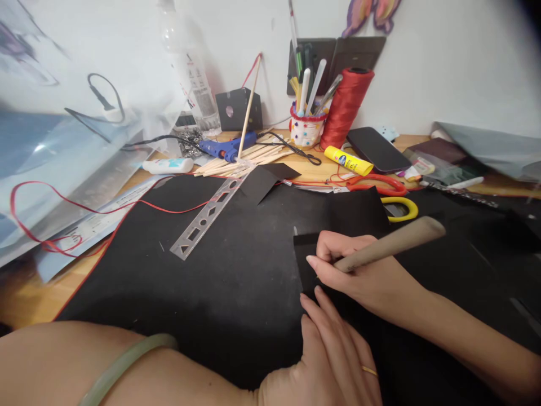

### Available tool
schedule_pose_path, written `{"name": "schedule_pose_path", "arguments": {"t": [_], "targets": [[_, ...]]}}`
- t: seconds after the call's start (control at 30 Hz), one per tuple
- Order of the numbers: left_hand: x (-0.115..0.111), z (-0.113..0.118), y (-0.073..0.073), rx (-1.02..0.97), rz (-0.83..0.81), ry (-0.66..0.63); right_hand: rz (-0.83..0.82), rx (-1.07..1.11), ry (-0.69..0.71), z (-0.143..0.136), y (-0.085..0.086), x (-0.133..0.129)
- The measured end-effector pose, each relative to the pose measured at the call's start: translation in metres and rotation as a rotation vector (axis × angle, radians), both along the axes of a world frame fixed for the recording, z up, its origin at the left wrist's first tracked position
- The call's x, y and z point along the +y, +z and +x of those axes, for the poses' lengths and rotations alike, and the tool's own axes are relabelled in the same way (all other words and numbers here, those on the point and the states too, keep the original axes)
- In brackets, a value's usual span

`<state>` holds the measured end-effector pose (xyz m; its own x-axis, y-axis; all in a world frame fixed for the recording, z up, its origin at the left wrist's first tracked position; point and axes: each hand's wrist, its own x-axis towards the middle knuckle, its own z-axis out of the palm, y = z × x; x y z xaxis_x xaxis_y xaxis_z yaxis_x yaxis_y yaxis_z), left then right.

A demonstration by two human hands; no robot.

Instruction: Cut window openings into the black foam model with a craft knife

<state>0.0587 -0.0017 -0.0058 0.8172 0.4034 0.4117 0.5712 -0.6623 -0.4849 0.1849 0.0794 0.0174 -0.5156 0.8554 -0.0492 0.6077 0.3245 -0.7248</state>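
My right hand [359, 270] is closed around a thick grey-brown marker-like pen [393, 242], its upper end slanting up to the right. The pen's tip is hidden behind my fingers, over a small piece of black paper [304, 256]. Lying flat with fingers stretched out, my left hand [333, 355] presses on the near edge of that paper, just below my right hand. A ring is on one left finger and a pale green bangle on the left forearm. Both hands rest above a black mat [190, 299].
A clear stencil ruler [207, 220] and folded black paper [266, 180] lie on the mat. Behind are scissors [401, 208], a yellow glue stick [349, 160], a phone [378, 149], a red thread spool [349, 107], a pen cup [306, 127], wooden sticks [270, 149] and a blue glue gun [226, 146].
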Motion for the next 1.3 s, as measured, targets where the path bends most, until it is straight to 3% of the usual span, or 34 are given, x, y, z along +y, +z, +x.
{"name": "schedule_pose_path", "arguments": {"t": [0.3,0.67,1.0,1.13,1.3], "targets": [[-0.003,0.001,0.0,0.03,0.027,0.055,0.1,0.006,-0.059,-0.001,-0.011,-0.005],[0.003,-0.004,0.011,0.101,0.02,0.01,0.093,0.022,-0.092,-0.001,-0.012,-0.006],[0.0,0.001,0.007,0.038,0.036,0.074,0.064,0.033,-0.117,-0.004,-0.01,-0.005],[0.001,-0.002,0.012,0.109,0.013,0.041,0.02,0.09,-0.145,0.004,-0.003,0.0],[-0.001,0.0,0.014,0.136,0.005,0.026,-0.063,0.207,-0.216,0.025,0.019,0.005]]}}
